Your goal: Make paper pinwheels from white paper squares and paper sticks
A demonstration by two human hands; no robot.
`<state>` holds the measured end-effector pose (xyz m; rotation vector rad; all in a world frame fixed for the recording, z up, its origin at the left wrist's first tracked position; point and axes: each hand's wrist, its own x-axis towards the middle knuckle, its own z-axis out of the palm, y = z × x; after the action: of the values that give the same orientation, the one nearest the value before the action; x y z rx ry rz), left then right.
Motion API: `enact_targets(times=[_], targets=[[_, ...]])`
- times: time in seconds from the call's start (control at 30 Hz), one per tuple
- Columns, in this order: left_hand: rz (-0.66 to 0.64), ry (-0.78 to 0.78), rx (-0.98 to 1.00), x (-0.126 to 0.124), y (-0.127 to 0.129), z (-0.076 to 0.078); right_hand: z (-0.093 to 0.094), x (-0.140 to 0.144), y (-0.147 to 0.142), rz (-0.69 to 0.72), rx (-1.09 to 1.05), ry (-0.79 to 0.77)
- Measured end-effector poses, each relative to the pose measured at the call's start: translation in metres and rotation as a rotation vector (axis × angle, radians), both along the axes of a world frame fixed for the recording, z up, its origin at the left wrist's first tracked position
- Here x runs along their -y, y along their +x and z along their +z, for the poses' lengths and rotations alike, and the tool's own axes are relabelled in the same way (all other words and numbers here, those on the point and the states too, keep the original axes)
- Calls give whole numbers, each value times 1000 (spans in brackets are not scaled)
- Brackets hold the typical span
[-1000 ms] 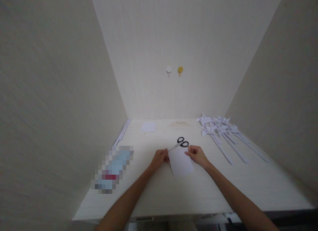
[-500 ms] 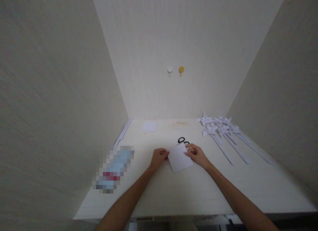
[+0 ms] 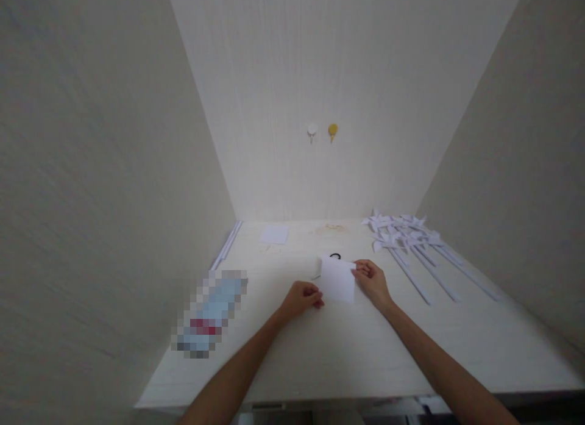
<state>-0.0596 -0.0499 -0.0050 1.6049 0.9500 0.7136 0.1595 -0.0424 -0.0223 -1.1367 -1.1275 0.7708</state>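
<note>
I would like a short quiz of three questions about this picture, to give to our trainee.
1. True or false: the yellow hook is to the right of the white hook.
2. What does the right hand hold by its edge?
3. On which side of the table do the paper pinwheels lie? A) left B) right

Key: 1 true; 2 a white paper square; 3 B.

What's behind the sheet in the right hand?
Scissors, partly visible: some black handle loop above the sheet's far edge, a bit of blade past its left side. The scissors' middle is covered; can't tell if anything else is behind.
</note>
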Motion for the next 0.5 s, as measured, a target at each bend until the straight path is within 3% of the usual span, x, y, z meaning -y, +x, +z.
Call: enact_targets(times=[0.1, 0.17, 0.23, 0.37, 0.5], targets=[[69, 104, -17, 2, 0, 0, -2, -2, 3, -34, 20, -3], [167, 263, -35, 4, -3, 3, -1, -1, 3, -40, 44, -6], [169, 475, -90, 6, -5, 5, 1, 0, 3, -43, 72, -14], [-96, 828, -349, 11, -7, 10, 4, 3, 3, -58, 125, -27], [-324, 885, -582, 16, -4, 13, 3, 3, 5, -106, 170, -22]])
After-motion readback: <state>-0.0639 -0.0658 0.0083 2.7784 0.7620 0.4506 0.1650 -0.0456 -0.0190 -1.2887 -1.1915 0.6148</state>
